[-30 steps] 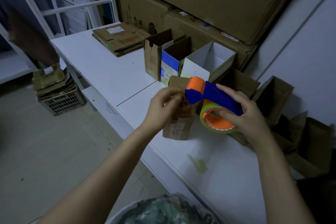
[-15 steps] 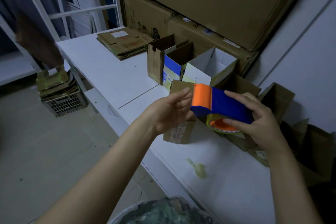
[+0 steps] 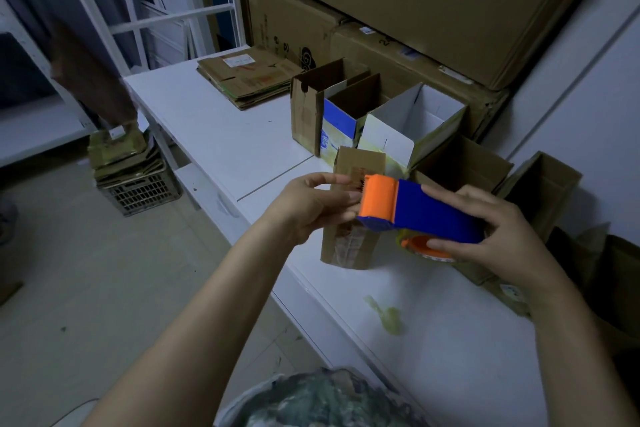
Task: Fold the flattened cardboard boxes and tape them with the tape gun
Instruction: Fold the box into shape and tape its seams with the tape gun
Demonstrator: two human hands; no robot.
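**Head view: tape gun up between both hands, over the table's near edge**

And there's the tape gun, blue body with an orange front, lying level in the air just this side of a small brown box that stands upright on the white table. The right hand has it from the right end, with fingers curled over the top of the blue body and the thumb tucked under by the orange tape roll. That's a firm wraparound grip. The left hand comes in from the left, thumb stretched out on top and fingertips right up against the orange front. Whether it is pinching tape there or only touching, I can't tell. Both forearms reach in from the near side, wrists about level, with the gun bridging the gap between the two hands.

Farther back, three open boxes stand in a row: a brown one, a blue-and-white one and a white one. At the far left of the table lies a stack of flattened boxes.
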